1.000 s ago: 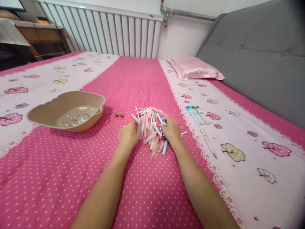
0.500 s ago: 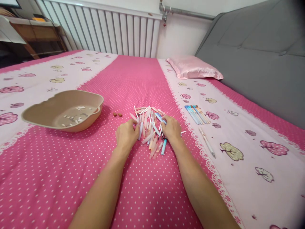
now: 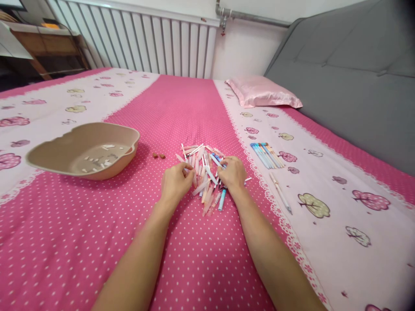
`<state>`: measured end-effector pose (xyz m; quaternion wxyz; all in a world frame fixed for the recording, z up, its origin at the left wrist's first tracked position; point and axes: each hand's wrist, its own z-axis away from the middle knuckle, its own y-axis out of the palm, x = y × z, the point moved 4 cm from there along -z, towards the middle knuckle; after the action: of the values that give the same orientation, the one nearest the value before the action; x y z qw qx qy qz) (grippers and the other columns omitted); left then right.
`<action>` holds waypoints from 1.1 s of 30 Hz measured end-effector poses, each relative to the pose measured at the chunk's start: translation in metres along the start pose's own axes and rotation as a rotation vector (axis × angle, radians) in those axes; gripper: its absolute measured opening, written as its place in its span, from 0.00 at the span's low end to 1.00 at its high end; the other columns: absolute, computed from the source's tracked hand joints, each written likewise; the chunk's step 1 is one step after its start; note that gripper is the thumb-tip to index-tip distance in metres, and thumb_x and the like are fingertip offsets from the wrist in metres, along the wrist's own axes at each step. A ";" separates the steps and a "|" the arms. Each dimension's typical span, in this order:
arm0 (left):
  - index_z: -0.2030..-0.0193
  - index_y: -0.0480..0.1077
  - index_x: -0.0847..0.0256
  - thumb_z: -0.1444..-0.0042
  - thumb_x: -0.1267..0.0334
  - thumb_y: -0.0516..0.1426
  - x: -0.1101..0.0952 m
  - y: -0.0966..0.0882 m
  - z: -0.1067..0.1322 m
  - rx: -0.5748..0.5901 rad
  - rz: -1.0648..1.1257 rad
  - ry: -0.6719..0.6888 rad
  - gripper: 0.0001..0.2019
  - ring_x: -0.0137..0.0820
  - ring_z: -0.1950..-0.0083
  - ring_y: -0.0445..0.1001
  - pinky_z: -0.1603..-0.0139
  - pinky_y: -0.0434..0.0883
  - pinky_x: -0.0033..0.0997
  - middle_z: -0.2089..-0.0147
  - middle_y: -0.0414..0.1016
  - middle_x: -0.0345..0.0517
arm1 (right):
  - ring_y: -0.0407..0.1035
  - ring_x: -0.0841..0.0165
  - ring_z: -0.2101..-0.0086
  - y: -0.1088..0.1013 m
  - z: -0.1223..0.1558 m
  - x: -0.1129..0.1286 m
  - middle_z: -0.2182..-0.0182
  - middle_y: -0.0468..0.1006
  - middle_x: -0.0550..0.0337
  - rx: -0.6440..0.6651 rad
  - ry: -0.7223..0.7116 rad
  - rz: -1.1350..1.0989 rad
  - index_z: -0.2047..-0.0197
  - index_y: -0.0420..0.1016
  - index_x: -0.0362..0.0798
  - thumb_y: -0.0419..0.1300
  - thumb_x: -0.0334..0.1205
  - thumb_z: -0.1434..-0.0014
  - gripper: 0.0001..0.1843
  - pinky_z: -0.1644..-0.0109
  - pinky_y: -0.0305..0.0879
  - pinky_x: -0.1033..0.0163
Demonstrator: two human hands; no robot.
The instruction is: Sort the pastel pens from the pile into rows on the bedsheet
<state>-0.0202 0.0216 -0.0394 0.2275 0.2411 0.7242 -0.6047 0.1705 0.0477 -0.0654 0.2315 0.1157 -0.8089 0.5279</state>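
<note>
A loose heap of pen parts (image 3: 206, 172), mostly pink, white and pale blue, lies on the pink dotted bedspread in front of me. At the heap's left edge is my left hand (image 3: 176, 180), its fingers curled together. What its fingertips hold, if anything, is hidden. My right hand (image 3: 233, 173) reaches over the heap's right side, with its fingers closed at a blue pen piece. A light blue pen cap (image 3: 222, 200) lies below that hand. Right of the heap, several blue-to-orange pens (image 3: 267, 155) lie side by side, and a single pale pen (image 3: 280, 193) rests nearer me.
A beige basin (image 3: 87, 149) with small white pieces inside stands on the left. Two small brown pieces (image 3: 158, 156) lie between it and the heap. Farther off are a pink pillow (image 3: 262, 91), a grey headboard (image 3: 353, 65) and a white radiator (image 3: 145, 39).
My left hand has shifted slightly right, over the heap's left edge, covering the lavender piece that showed beside it. My right hand stays near the same spot, its fingers more bent.
</note>
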 end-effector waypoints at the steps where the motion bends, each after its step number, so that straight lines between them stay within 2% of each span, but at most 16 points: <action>1: 0.64 0.75 0.61 0.48 0.61 0.54 -0.001 0.001 0.000 0.007 0.057 0.006 0.11 0.32 0.75 0.69 0.73 0.58 0.28 0.78 0.72 0.41 | 0.70 0.61 0.56 -0.002 -0.001 0.000 0.58 0.77 0.53 -0.034 0.001 -0.034 0.66 0.81 0.47 0.59 0.33 0.51 0.10 0.51 0.64 0.60; 4: 0.64 0.76 0.63 0.48 0.59 0.55 -0.003 0.004 0.001 -0.004 0.216 0.020 0.12 0.30 0.76 0.68 0.74 0.59 0.27 0.78 0.71 0.42 | 0.71 0.62 0.61 -0.011 -0.002 0.003 0.62 0.78 0.53 -0.138 0.012 -0.209 0.67 0.80 0.45 0.60 0.33 0.53 0.09 0.53 0.65 0.60; 6: 0.63 0.76 0.64 0.47 0.57 0.55 -0.004 0.007 0.001 -0.002 0.333 0.033 0.14 0.29 0.76 0.67 0.75 0.60 0.27 0.76 0.73 0.43 | 0.71 0.64 0.67 -0.015 -0.002 0.006 0.67 0.79 0.55 -0.120 0.040 -0.402 0.66 0.81 0.44 0.62 0.36 0.53 0.10 0.58 0.66 0.60; 9: 0.56 0.76 0.65 0.46 0.53 0.56 -0.009 0.011 0.001 0.041 0.562 0.083 0.18 0.29 0.74 0.68 0.74 0.63 0.27 0.68 0.77 0.47 | 0.71 0.67 0.71 -0.015 0.002 0.019 0.69 0.80 0.56 0.111 0.019 -0.791 0.63 0.80 0.43 0.64 0.42 0.53 0.15 0.63 0.67 0.62; 11: 0.53 0.74 0.65 0.45 0.53 0.56 -0.015 0.012 0.002 0.063 0.707 0.160 0.20 0.31 0.69 0.71 0.69 0.67 0.28 0.62 0.78 0.49 | 0.71 0.68 0.71 -0.015 0.007 0.031 0.68 0.80 0.56 0.260 -0.062 -0.947 0.63 0.79 0.43 0.65 0.43 0.53 0.15 0.64 0.67 0.63; 14: 0.55 0.74 0.64 0.44 0.54 0.56 -0.021 0.008 0.004 0.053 0.852 0.224 0.17 0.35 0.58 0.74 0.56 0.69 0.32 0.56 0.77 0.51 | 0.72 0.69 0.70 -0.020 0.014 0.045 0.68 0.80 0.57 0.349 -0.160 -0.973 0.64 0.79 0.45 0.66 0.43 0.51 0.13 0.64 0.67 0.64; 16: 0.59 0.73 0.63 0.43 0.54 0.56 -0.022 0.007 0.004 0.038 0.904 0.195 0.14 0.35 0.57 0.74 0.53 0.69 0.34 0.58 0.77 0.49 | 0.73 0.69 0.68 -0.023 0.017 0.050 0.66 0.81 0.57 0.383 -0.199 -0.959 0.64 0.79 0.46 0.65 0.44 0.50 0.12 0.62 0.67 0.63; 19: 0.63 0.71 0.63 0.44 0.55 0.56 -0.021 0.004 0.005 0.002 0.921 0.168 0.12 0.33 0.61 0.74 0.57 0.69 0.33 0.63 0.76 0.47 | 0.73 0.69 0.67 -0.031 0.016 0.051 0.65 0.81 0.56 0.439 -0.238 -0.883 0.61 0.80 0.47 0.65 0.43 0.50 0.13 0.62 0.68 0.63; 21: 0.63 0.69 0.62 0.44 0.55 0.56 -0.020 0.002 0.004 -0.050 0.911 0.176 0.11 0.31 0.63 0.73 0.60 0.70 0.31 0.64 0.75 0.46 | 0.74 0.69 0.67 -0.038 0.013 0.044 0.64 0.81 0.56 0.405 -0.217 -0.771 0.60 0.80 0.47 0.65 0.42 0.49 0.13 0.61 0.68 0.63; 24: 0.63 0.66 0.62 0.43 0.54 0.56 -0.017 0.002 0.003 -0.096 0.905 0.159 0.12 0.29 0.67 0.72 0.65 0.70 0.29 0.64 0.75 0.46 | 0.74 0.65 0.66 -0.052 0.006 0.025 0.67 0.81 0.55 0.239 -0.053 -0.403 0.64 0.80 0.47 0.63 0.42 0.48 0.10 0.60 0.67 0.60; 26: 0.63 0.65 0.62 0.43 0.54 0.55 -0.016 0.004 0.002 -0.084 0.901 0.144 0.12 0.29 0.68 0.72 0.67 0.69 0.28 0.66 0.75 0.46 | 0.74 0.59 0.65 -0.056 0.004 0.013 0.70 0.80 0.53 0.209 0.078 -0.095 0.68 0.81 0.48 0.61 0.45 0.46 0.11 0.60 0.66 0.58; 29: 0.62 0.65 0.63 0.43 0.55 0.55 -0.016 0.007 0.003 -0.041 0.852 0.146 0.12 0.29 0.70 0.72 0.69 0.69 0.28 0.70 0.74 0.44 | 0.74 0.53 0.63 -0.050 0.007 0.004 0.71 0.80 0.48 0.313 0.169 0.190 0.72 0.80 0.48 0.59 0.51 0.45 0.16 0.63 0.66 0.55; 33: 0.55 0.66 0.62 0.43 0.55 0.55 -0.018 0.010 0.005 0.024 0.779 0.142 0.14 0.28 0.73 0.71 0.72 0.67 0.27 0.68 0.75 0.44 | 0.75 0.54 0.65 -0.032 0.009 0.002 0.72 0.79 0.47 0.386 0.140 0.275 0.70 0.80 0.47 0.61 0.51 0.47 0.16 0.66 0.66 0.57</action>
<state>-0.0003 0.0163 -0.0368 0.3863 0.5416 0.5854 -0.4634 0.1802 0.0264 -0.0414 0.1864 0.0100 -0.6832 0.7060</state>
